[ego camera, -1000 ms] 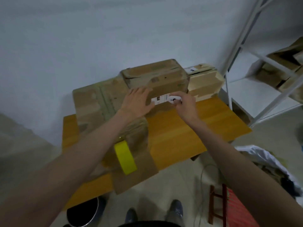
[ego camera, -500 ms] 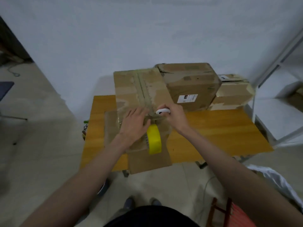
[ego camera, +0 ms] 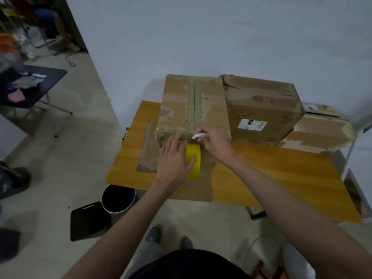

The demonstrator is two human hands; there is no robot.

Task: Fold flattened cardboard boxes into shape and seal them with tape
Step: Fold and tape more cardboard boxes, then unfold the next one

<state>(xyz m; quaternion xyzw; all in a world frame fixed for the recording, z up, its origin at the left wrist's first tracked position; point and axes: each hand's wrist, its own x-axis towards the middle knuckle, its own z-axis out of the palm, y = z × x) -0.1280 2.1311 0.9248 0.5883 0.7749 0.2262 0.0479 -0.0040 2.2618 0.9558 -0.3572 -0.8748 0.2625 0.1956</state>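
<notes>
Standing at the counter's front edge, the person presses a flat left hand against the yellow tape roll on the near face of the cardboard box by the left edge. The right hand pinches a small white cutter. The box looks light and stiff; steady it by its corners. The neighbouring box's label is unreadable.

One head-worn camera looks forward and steeply down, close over the wooden table against the wall.
</notes>
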